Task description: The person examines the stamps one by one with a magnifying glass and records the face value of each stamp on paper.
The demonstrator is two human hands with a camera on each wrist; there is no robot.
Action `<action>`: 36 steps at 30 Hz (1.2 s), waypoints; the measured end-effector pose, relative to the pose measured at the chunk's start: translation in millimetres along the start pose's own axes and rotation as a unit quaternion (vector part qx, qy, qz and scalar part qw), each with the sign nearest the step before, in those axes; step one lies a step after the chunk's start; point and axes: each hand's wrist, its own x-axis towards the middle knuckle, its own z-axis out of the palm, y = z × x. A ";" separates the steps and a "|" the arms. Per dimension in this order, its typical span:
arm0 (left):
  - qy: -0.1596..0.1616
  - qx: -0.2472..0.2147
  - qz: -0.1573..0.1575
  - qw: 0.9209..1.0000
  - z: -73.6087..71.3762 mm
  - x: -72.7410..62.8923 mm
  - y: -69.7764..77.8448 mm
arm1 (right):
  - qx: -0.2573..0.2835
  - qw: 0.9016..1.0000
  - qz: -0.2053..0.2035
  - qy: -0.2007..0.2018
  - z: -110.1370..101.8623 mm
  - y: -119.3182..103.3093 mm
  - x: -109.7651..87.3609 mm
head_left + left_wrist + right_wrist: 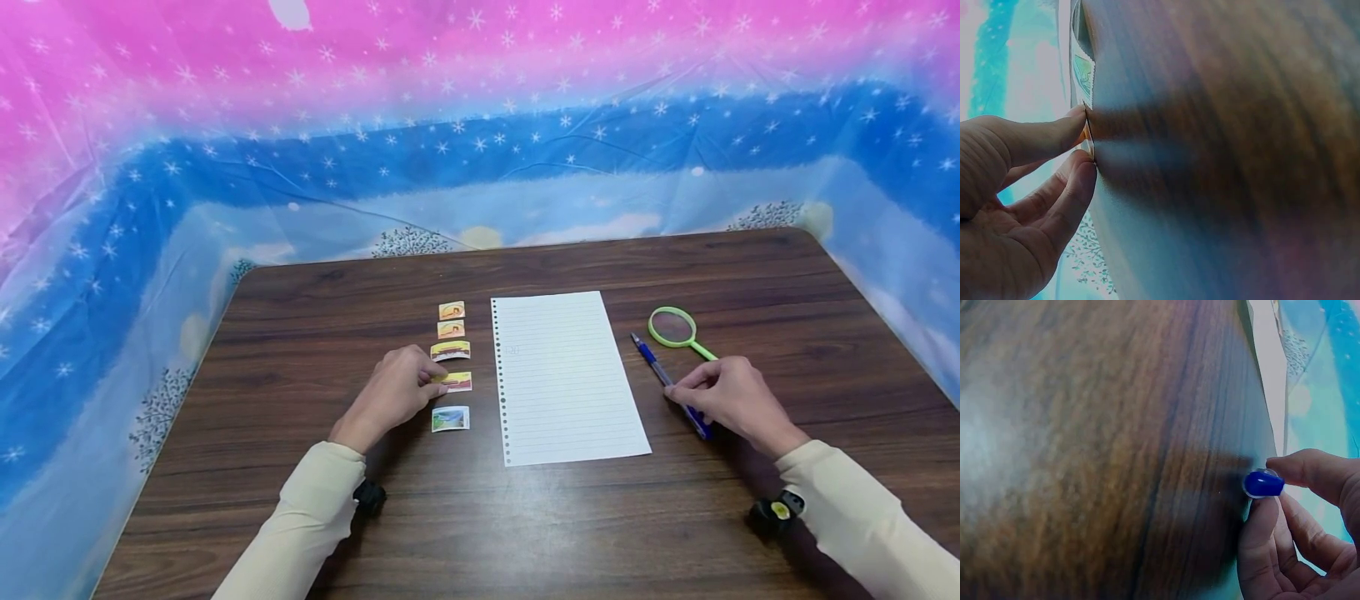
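Note:
My left hand [393, 390] pinches the left edge of a yellow and red stamp [461, 382] at the table surface. In the left wrist view, thumb and fingers meet the thin stamp's edge, and another stamp [1084, 78] with a perforated rim lies beyond. That stamp is the fourth in a column, below two orange stamps [452, 311] and a curled yellow and red one [451, 350], and above a blue-green landscape stamp [451, 418]. My right hand [731, 400] holds a blue pen [654, 360] between thumb and fingers; its blue end [1264, 484] faces the right wrist camera.
A lined, hole-punched sheet of paper [570, 392] with faint writing near its upper left lies between the hands. Beyond the pen is a green-rimmed magnifying glass [703, 351], its handle reaching toward the right hand. The dark wooden table [337, 300] ends at a snowflake-patterned cloth [480, 158].

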 end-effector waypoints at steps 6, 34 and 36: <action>-0.002 -0.002 -0.001 1.000 -0.2 1.0 -1.3 | -0.012 1.000 0.002 -0.006 0.1 -2.9 0.4; -0.005 -0.004 -0.014 1.000 0.2 2.4 0.4 | -0.024 0.997 -0.003 0.069 -44.7 25.2 4.5; -0.006 -0.006 -0.015 1.000 0.3 2.3 0.1 | -0.028 0.997 -0.001 0.071 -45.9 28.9 5.4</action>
